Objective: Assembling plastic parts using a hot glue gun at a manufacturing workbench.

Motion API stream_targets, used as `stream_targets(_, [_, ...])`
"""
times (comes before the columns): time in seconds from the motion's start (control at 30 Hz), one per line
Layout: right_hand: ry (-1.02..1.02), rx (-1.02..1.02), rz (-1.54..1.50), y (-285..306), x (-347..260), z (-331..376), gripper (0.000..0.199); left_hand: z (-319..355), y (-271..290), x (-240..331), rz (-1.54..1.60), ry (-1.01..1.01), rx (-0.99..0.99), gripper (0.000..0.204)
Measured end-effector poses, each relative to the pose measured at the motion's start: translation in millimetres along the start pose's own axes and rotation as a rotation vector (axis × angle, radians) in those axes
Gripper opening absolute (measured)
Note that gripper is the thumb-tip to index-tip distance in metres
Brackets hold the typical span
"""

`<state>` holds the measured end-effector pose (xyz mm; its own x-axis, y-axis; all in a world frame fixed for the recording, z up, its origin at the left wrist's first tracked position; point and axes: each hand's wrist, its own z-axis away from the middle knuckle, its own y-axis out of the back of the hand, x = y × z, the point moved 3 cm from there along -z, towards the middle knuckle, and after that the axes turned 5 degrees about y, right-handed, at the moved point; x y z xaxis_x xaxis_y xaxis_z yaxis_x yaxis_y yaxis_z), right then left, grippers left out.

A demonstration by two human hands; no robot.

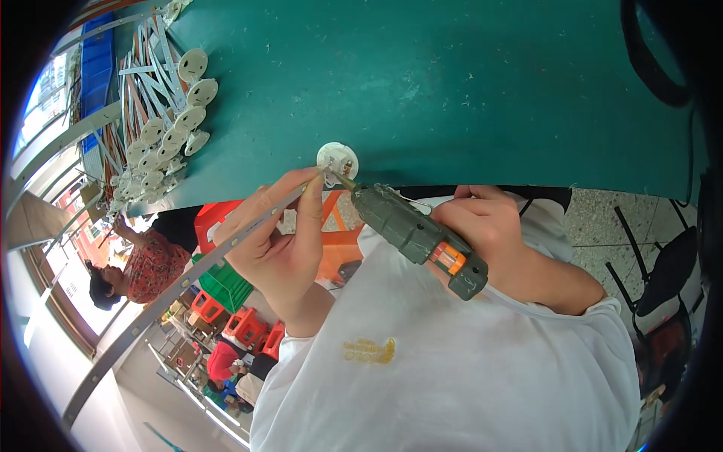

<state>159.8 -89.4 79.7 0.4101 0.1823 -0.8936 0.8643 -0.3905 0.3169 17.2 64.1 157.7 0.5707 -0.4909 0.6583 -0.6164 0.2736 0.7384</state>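
Observation:
A long narrow LED strip (184, 280) runs from the lower left up to a round white disc (339, 151) at the table's near edge. Fingers and thumb of my left hand (279, 237) pinch the strip close to the disc. My right hand (486, 226) is closed round a dark green glue gun (395, 226), which has an orange part near its rear. The gun's metal nozzle points at the disc's middle, where the strip's end sits. Whether the nozzle touches is too small to tell. Pale glue strands cling to the gun.
Many strips with white discs (190, 118) lie piled at the left of the green table (452, 90). A black cable (651, 68) curves at the far right. Chairs (666, 271) stand at right. Red stools (245, 325), a green crate (224, 285) and other people (154, 264) appear at left.

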Motion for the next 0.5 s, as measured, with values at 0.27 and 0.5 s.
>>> stream_targets(0.27, [-0.045,-0.038,-0.021,2,-3,-2,0.022,-12,4,6,0.229,-0.035,-0.053,0.019])
stream_targets(0.5, [0.013,0.008,-0.035,1,-2,0,0.029,-12,1,3,0.298,-0.008,-0.114,0.016])
